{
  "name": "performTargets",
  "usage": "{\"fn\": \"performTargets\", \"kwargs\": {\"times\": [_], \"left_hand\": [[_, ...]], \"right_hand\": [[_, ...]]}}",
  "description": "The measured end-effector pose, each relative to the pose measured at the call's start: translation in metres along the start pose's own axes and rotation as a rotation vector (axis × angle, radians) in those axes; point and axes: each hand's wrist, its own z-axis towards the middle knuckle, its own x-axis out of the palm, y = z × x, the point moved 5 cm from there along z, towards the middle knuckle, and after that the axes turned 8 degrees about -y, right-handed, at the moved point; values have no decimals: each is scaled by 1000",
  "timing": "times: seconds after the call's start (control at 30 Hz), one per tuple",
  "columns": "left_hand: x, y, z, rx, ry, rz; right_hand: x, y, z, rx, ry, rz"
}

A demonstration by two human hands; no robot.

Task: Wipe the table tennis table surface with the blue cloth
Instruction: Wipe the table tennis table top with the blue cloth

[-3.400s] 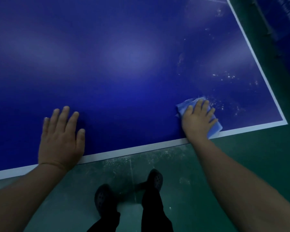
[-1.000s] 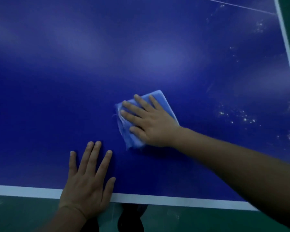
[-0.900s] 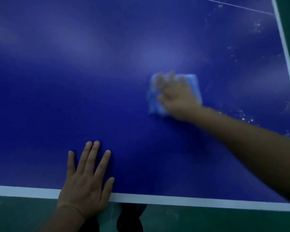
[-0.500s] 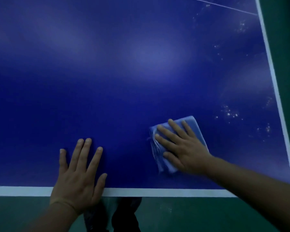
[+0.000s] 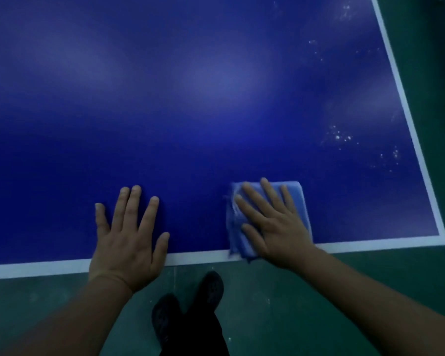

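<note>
blue cloth (image 5: 297,199) lies under your flat right hand (image 5: 275,224) at the table (image 5: 190,98) edge; left hand (image 5: 129,237) braces flat, holding nothing. press evenly toward the white specks (image 5: 341,136).

No legible text, labels, brand marks, numbers or signs in the head view. The glossy dark-blue table tennis table surface (image 5: 216,111) bears only its plain white border line (image 5: 370,244). The folded light-blue cloth (image 5: 299,201) carries no readable print or tag.
</note>
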Motion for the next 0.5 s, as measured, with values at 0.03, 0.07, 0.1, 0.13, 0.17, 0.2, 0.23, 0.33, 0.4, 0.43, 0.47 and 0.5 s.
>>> {"fn": "performTargets", "kwargs": {"times": [0.03,0.07,0.1,0.13,0.17,0.2,0.23,0.33,0.4,0.43,0.47,0.5], "left_hand": [[0,1,0,0,-4,1],[0,1,-1,0,-4,3],[0,1,-1,-2,-2,3],[0,1,-1,-4,-3,3],[0,1,-1,-4,-5,0],[0,1,-1,-4,-5,-5],[0,1,-2,-5,-6,-6],[2,1,-3,0,-13,-4],[2,1,-2,-5,-17,-12],[2,1,-2,-9,-20,-19],[1,1,-2,-10,-22,-22],[1,1,-2,-10,-23,-24]], "right_hand": [[-2,-16,-15,20,12,-1],[-5,-44,-23,119,-17,-41],[-10,-78,-29,295,-44,-86],[-16,-113,-36,516,-54,-117],[-23,-142,-45,738,-61,-112],[-28,-159,-55,937,-88,-74],[-33,-162,-60,1095,-123,-38],[-27,-105,-43,1147,-165,34],[-12,-36,-23,809,-132,13],[-5,-2,-22,607,-77,2],[1,18,-28,439,-23,-16],[2,20,-35,339,9,-37]]}}
